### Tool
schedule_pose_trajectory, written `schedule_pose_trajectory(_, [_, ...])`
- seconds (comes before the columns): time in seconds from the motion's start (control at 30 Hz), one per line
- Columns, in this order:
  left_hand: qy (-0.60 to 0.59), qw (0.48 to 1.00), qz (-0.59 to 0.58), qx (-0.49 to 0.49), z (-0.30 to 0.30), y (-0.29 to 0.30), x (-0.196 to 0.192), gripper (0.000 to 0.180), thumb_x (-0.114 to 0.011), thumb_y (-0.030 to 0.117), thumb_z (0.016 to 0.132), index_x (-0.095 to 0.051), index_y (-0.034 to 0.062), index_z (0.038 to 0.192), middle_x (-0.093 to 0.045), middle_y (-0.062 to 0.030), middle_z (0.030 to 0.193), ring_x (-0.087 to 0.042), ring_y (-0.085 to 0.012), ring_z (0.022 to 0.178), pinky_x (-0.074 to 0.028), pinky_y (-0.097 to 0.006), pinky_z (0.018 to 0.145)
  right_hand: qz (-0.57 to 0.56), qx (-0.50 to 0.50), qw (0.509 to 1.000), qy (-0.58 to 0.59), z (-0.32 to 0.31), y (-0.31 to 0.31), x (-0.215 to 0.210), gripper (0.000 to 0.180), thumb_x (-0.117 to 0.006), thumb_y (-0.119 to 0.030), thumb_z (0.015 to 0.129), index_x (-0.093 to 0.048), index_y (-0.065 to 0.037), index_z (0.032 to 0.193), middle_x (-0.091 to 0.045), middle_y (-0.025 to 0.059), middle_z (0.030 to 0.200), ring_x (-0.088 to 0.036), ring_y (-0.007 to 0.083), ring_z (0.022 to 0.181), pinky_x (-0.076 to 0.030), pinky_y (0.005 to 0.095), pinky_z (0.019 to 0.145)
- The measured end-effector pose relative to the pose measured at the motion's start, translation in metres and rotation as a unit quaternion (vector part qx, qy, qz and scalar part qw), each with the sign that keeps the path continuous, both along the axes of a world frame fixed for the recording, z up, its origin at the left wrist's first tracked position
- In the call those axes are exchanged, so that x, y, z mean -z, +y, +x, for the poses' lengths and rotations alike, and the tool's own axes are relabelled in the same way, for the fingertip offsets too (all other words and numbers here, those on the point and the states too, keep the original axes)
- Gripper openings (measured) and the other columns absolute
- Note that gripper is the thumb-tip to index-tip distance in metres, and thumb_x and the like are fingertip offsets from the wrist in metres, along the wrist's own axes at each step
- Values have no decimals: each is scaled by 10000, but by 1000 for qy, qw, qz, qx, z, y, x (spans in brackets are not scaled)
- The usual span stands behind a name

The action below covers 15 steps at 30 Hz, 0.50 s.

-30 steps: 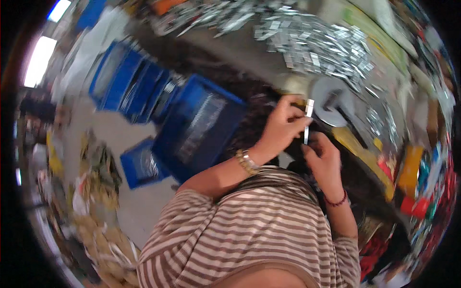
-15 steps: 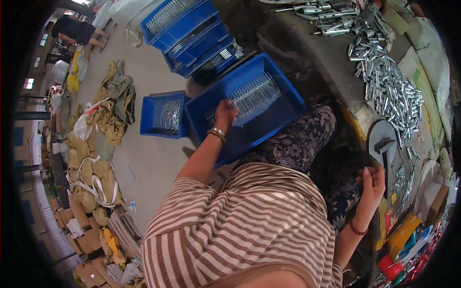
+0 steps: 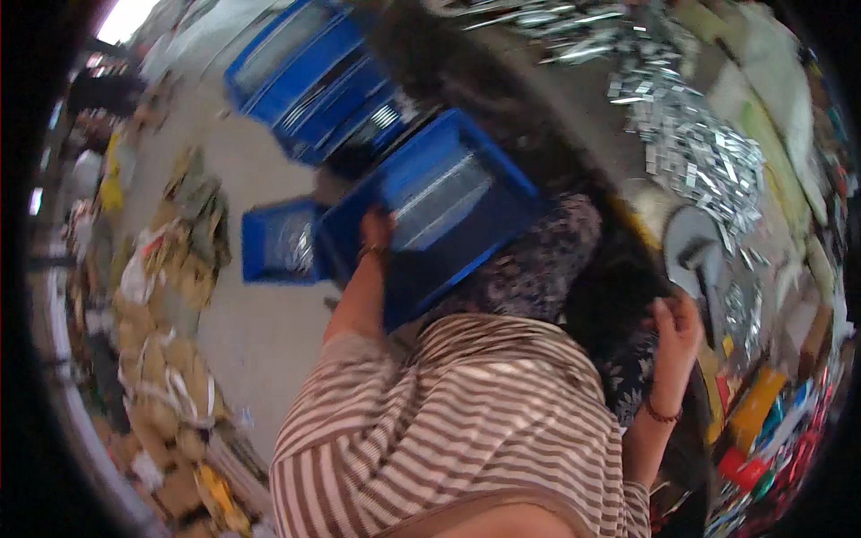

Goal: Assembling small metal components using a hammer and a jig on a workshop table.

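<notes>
From my post, head view, motion blur over most of it; left hand reaches into the large blue bin, at its near left end, fingers over the inside, close to the row of slim metal pieces; the finger spread is smeared, so I cannot tell whether they stand wide or narrow, or whether they grip a piece; the row itself lies packed side by side along the bin's floor, running slantwise up to the right.

Right hand well apart from the left, raised near the bench edge, just beside the grey round disc and its dark bar; fingers bent, thumb close to them; I cannot tell if anything sits between the tips, nor whether the hand touches the bar; beaded bracelet at that wrist.

Around them I log: small blue bin against the large one's left side, loose shiny bits within; stacked blue bins beyond; silver metal pieces heaped on the bench, past the disc; patterned trousers at the large bin's right, striped shirt below; tan sacks on the floor, far left; red container and yellow box at lower right.
</notes>
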<state>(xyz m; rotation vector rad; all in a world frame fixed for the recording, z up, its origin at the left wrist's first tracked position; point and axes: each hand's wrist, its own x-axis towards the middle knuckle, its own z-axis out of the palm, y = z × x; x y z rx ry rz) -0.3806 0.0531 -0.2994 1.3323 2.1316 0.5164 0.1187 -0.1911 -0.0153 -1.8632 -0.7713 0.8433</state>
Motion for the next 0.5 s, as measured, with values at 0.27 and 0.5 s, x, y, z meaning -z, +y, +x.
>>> schedule_pose_trajectory(0.27, [-88,972,210,51,74,24,-107,319,-753,288,963,-705,22,1133,-733,-146,1028,-705,-266,926,-550,-383,859,40,-19,998,46,-20,7,-10,192,-672,-78,991,-675,19,1157,-696,29,902,-639,91,755,-527,257,690])
schedule_pose_trajectory(0.5, [-208,837,320,392,299,18,-284,332,-818,116,877,-711,58,1185,-667,-32,949,-601,-102,803,-517,-264,731,71,-60,995,42,-24,4,-20,259,-656,-46,989,-689,-5,1243,-675,13,873,-608,73,757,-506,243,693])
